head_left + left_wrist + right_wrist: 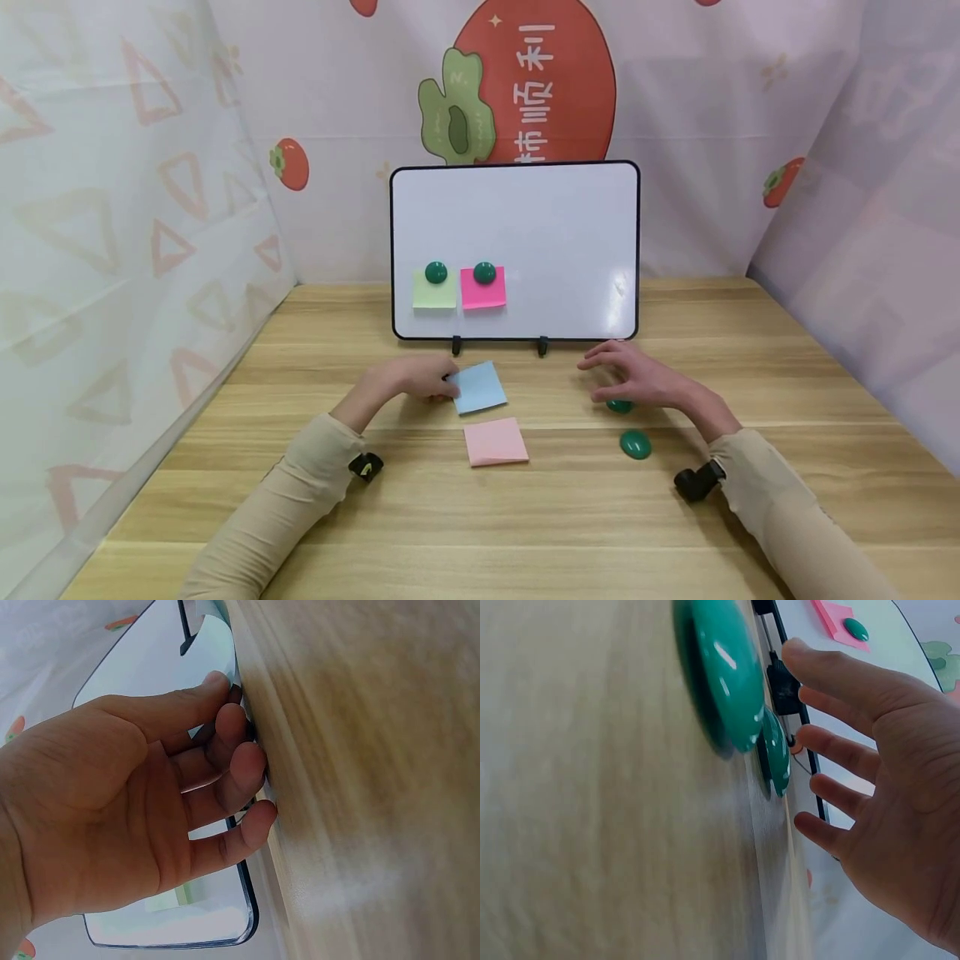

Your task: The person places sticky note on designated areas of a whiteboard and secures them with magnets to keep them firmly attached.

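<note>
On my feed the left hand (pixel 427 377) pinches the blue note (pixel 482 388), 6 o'clock from the whiteboard (pixel 517 217) — one-edge grip might bend it. Right hand (pixel 639 375)'s loosely spread, empty, by a green magnet (pixel 619 407).

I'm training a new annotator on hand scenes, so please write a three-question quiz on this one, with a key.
1. Which hand pinches the blue note?
2. True or false: the right hand holds nothing.
3. What holds the bright pink note on the whiteboard?
a) tape
b) a green magnet
c) a clip

Key: 1. The left hand. 2. True. 3. b.
</note>
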`<action>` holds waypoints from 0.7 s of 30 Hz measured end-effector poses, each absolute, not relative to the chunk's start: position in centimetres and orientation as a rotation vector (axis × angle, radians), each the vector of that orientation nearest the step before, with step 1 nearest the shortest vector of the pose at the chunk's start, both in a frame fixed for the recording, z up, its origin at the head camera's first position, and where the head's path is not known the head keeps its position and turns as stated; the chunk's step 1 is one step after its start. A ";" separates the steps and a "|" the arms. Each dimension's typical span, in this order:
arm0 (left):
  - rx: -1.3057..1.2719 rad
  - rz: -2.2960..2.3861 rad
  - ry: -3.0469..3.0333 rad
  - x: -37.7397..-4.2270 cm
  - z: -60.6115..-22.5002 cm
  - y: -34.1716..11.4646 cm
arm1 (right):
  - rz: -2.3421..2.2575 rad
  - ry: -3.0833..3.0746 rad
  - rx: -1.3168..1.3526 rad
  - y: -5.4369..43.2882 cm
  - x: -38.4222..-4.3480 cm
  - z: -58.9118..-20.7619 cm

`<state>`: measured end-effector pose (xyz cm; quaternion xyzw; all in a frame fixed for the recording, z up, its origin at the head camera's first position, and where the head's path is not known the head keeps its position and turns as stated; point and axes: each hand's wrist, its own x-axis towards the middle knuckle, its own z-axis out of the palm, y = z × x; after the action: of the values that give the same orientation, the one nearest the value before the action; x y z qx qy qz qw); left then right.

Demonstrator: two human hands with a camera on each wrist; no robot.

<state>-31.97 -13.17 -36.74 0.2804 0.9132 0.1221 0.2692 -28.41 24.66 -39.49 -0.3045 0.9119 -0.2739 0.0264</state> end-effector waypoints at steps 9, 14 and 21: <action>0.775 0.313 2.477 -31.8 -36.6 -13.1 | -0.852 2.753 -0.912 25.4 -28.4 -39.5; 0.789 0.314 2.476 -31.8 -36.6 -13.2 | -0.854 2.707 -0.950 26.1 -28.4 -39.6; 0.784 0.309 2.473 -32.0 -36.8 -13.3 | -0.887 2.615 -0.928 27.3 -28.7 -39.9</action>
<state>-32.01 -13.27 -36.84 0.2897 0.9137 0.1142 0.2613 -28.73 27.33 -39.89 -0.3166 0.8919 -0.3023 0.1139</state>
